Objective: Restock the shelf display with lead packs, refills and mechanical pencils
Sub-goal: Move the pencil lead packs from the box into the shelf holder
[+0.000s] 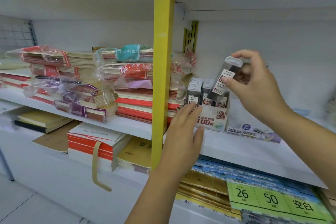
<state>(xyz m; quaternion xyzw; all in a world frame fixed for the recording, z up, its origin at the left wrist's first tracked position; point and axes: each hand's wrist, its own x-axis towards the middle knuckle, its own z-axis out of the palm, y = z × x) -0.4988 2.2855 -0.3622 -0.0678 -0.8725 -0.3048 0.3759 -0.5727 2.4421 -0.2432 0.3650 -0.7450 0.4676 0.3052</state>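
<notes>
1. Left hand (pixel 183 129), nearest, at 7 o'clock of the display box (pixel 212 122): fingers straight and close together, laid flat against the box's left front, apparently steadying it.
2. Display box, marked HB 0.5, stands on the white shelf board (pixel 245 152) just right of the yellow upright (pixel 161 78). Its two left columns of boxed lead packs (pixel 195 87) look full.
3. Flat blister pack (pixel 252 132), at 3 o'clock of the box, lies on the board. Pencils or refills; print too blurred to say.
4. Right hand (pixel 254 87), at 1 o'clock of the box: thumb and fingertips pinch the held lead pack (pixel 224 80). The pack is tilted, lower end at the mouth of the right column, not yet seated.
5. Status, judged: lead packs nearly done; refills and mechanical pencils largely outstanding.
6. Unverified: how full the right column is (hidden behind the held pack); supply stock (not in frame); the shelf's right end (cut off, blurred).
</notes>
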